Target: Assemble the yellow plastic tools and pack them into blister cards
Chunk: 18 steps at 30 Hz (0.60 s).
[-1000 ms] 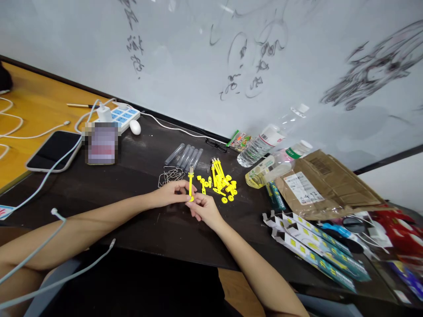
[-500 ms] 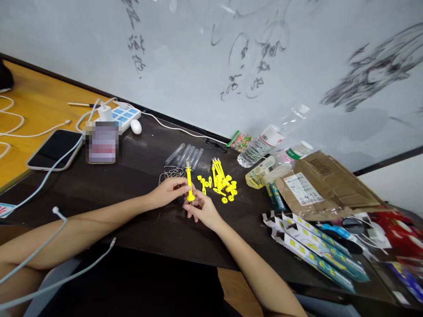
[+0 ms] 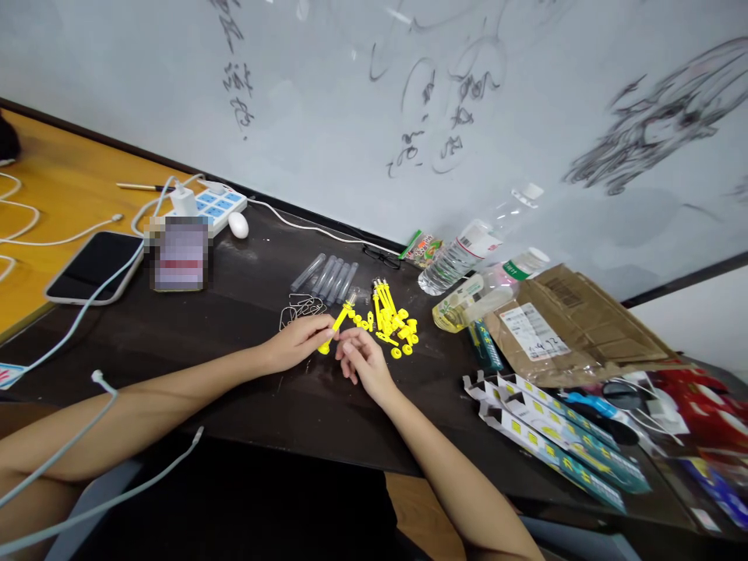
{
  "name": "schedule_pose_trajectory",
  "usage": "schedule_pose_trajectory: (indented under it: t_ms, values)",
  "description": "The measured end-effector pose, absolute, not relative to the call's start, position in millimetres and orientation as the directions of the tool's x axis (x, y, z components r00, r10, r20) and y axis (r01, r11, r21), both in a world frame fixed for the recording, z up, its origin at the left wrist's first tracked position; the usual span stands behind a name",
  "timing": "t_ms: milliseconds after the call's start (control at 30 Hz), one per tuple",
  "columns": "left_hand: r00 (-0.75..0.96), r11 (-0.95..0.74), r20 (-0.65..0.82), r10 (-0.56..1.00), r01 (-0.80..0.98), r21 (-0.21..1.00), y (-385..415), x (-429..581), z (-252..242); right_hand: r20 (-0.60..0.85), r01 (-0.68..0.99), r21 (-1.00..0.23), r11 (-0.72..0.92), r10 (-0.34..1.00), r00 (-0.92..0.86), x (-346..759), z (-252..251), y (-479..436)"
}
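My left hand point(image 3: 299, 341) grips a thin yellow plastic rod point(image 3: 337, 321) with a metal tip, tilted up toward the right. My right hand point(image 3: 362, 360) is just to its right, fingers loosely spread, touching nothing that I can see. Right behind the hands lies a pile of yellow parts point(image 3: 393, 318), both long rods and small rings. Several clear tubes point(image 3: 327, 275) and a bunch of wire clips point(image 3: 299, 309) lie behind my left hand on the dark table point(image 3: 245, 374).
A power strip point(image 3: 211, 206), a white mouse-like object point(image 3: 238, 224), a phone point(image 3: 93, 266) and cables sit at the left. Plastic bottles point(image 3: 467, 253), a brown parcel bag point(image 3: 576, 323) and flat packaging cards point(image 3: 555, 444) fill the right. A scribbled whiteboard wall stands behind.
The yellow rod has tipped from upright to slanted up-right in my left hand. My right hand has let go of its lower end and opened.
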<state>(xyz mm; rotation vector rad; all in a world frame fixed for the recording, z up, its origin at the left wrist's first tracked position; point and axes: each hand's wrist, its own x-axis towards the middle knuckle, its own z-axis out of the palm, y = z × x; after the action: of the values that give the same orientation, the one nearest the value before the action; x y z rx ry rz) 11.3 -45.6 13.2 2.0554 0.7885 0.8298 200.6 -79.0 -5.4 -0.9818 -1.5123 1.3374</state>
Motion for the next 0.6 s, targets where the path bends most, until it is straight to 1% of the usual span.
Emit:
schedule_pose_trajectory:
  t_ms: [100,167,300,367,467,600]
  values:
    - [0.629,-0.523,0.268,0.729,0.261,0.811,-49,13,13,0.154,0.006,-0.987,0.160,0.955,-0.254,201,-6,-79]
    - [0.653,-0.501,0.243,0.717,0.241,0.831,-52,15,12,0.166,-0.006,-0.986,0.169,0.960,-0.223,200,-6,-78]
    - [0.683,-0.336,0.107,0.723,0.212,0.918,-57,18,10,0.131,-0.009,-0.991,0.132,0.970,-0.203,199,-5,-76]
    - [0.679,-0.287,0.054,0.732,0.236,0.928,-59,19,9,0.113,0.005,-0.993,0.116,0.976,-0.189,198,-5,-76]
    - [0.668,-0.295,0.052,0.742,0.257,0.920,-61,20,10,0.100,0.012,-0.995,0.104,0.980,-0.171,198,-4,-75]
    - [0.688,-0.258,0.041,0.725,0.216,0.942,-60,20,9,0.100,0.002,-0.995,0.102,0.980,-0.170,198,-5,-75]
